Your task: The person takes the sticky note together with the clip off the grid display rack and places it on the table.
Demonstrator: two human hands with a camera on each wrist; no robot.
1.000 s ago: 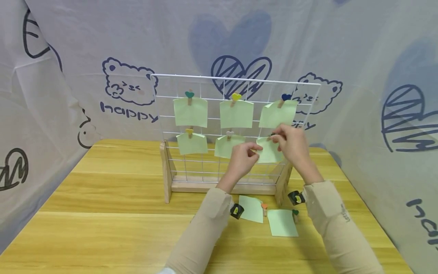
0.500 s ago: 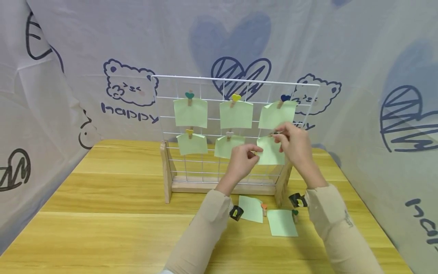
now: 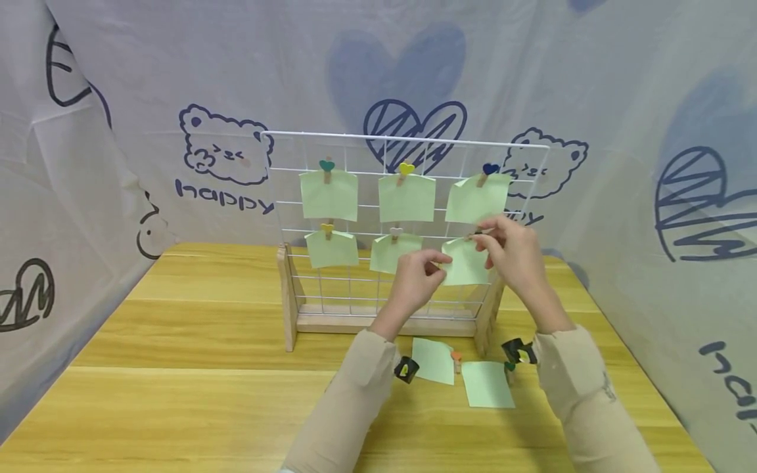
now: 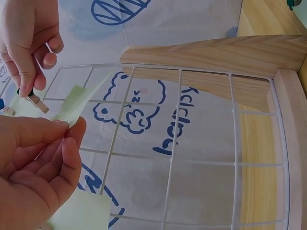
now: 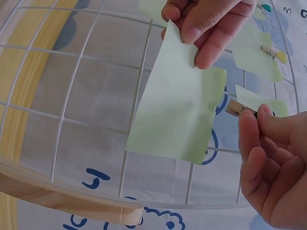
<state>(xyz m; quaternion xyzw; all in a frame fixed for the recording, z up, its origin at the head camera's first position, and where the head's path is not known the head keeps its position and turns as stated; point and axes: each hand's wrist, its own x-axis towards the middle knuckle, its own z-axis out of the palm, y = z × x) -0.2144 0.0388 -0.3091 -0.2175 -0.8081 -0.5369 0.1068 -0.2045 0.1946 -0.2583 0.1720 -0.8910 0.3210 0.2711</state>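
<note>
My left hand (image 3: 416,279) pinches a pale green paper note (image 5: 172,105) by its edge between thumb and fingers, in front of the white wire grid (image 4: 170,182). In my right hand (image 3: 516,255), thumb and fingertips pinch a small wooden clothespin (image 5: 235,109) with a dark heart, largely hidden by the fingers. In the right wrist view, the clothespin's bare wooden end points at the note's top edge, with a gap between them. On the grid, heart-topped clothespins hold several other notes, such as one under a yellow heart (image 3: 407,198) and one under a blue heart (image 3: 478,199).
Wooden feet (image 3: 287,295) hold the grid upright on the wood-grain table (image 3: 177,394). Two loose notes (image 3: 488,385) lie in front of it, beside an orange-heart clothespin (image 3: 457,362) and a green-heart one (image 3: 510,369). A patterned cloth (image 3: 296,66) hangs behind.
My right hand has shifted slightly right with the clothespin, its forearm swinging outward. My left hand and its note stay nearly in place.
</note>
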